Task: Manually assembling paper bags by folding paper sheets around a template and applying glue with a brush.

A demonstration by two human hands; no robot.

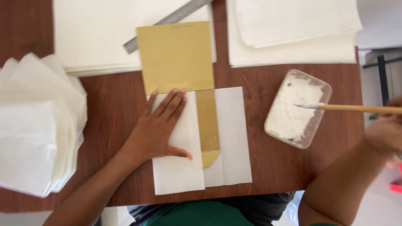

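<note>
Folded white paper (180,167) over gold template (176,56) | left hand (157,127) flat, fingers spread, pinning the fold | right hand (383,132), blurred, seemingly closed on brush (356,108) at paste tray (298,109).

A clear, shallow rectangular plastic tub (297,108) smeared with white paste sits open on the brown table, to the right of the folded white sheet; no labels, signs or screens show anywhere in view.
</note>
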